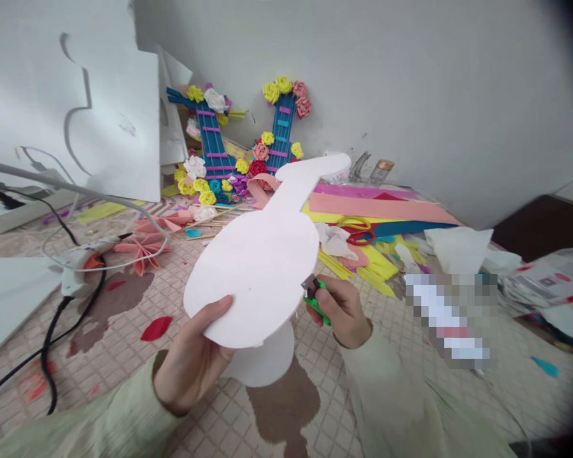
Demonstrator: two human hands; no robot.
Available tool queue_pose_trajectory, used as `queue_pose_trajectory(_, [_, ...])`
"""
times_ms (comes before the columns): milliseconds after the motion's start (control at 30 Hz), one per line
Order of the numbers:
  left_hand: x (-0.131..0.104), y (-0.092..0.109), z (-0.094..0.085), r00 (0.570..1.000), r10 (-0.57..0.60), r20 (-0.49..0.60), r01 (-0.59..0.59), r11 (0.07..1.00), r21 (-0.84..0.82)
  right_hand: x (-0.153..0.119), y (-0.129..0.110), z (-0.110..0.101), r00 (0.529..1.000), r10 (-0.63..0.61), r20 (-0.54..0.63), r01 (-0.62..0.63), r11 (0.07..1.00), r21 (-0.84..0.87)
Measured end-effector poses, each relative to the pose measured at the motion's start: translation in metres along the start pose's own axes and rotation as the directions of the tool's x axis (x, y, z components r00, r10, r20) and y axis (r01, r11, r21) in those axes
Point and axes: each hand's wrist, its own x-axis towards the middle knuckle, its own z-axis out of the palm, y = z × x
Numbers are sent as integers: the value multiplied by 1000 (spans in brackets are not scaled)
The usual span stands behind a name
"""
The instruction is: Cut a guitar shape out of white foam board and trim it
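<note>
Closest to you are your pale green sleeves, the left one [100, 407] and the right one [405, 394], slanting in from the lower corners. Your left hand [191, 366] grips the lower left of a flat white guitar-shaped board [262, 273], thumb on its upper face and the other fingers beneath. You have the board raised and tilted over the table in front of you, its rounded body towards you and its neck pointing away to the upper right. Your right hand [344, 312] is closed around a bright green cutter with a dark metal head [321, 306], thumb pressed on it; the head sits at the board's right edge, though you cannot tell whether it touches.

Below the board shows a rounded white piece [272, 359], partly hidden, above the cream quilted-pattern tablecloth [219, 426]. To your left lie a red paper petal [156, 328] and a folded salmon-pink paper star [146, 249]; to your right, past the cutter, are yellow paper strips [377, 267] and red-and-yellow-handled scissors [360, 230]. Farther out, two blue guitar necks trimmed with paper roses [282, 130] stand near the wall, and a large white board with a curved cut-out line [119, 83] stands at the left.
</note>
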Motion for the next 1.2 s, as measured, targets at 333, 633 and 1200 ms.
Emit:
queue_pose_trajectory(333, [1, 2, 1, 999, 40, 2, -40, 999, -9, -1, 2, 2, 999, -11, -31, 11, 1000, -2])
queue_pose_trajectory(633, [2, 3, 4, 998, 46, -47, -46, 999, -5, -2, -1, 5, 1000, -8, 25, 10, 997, -79])
queue_pose_trajectory(1200, [0, -1, 2, 998, 4, -66, -4, 1000, -8, -4, -2, 8, 998, -36, -46, 29, 990, -135])
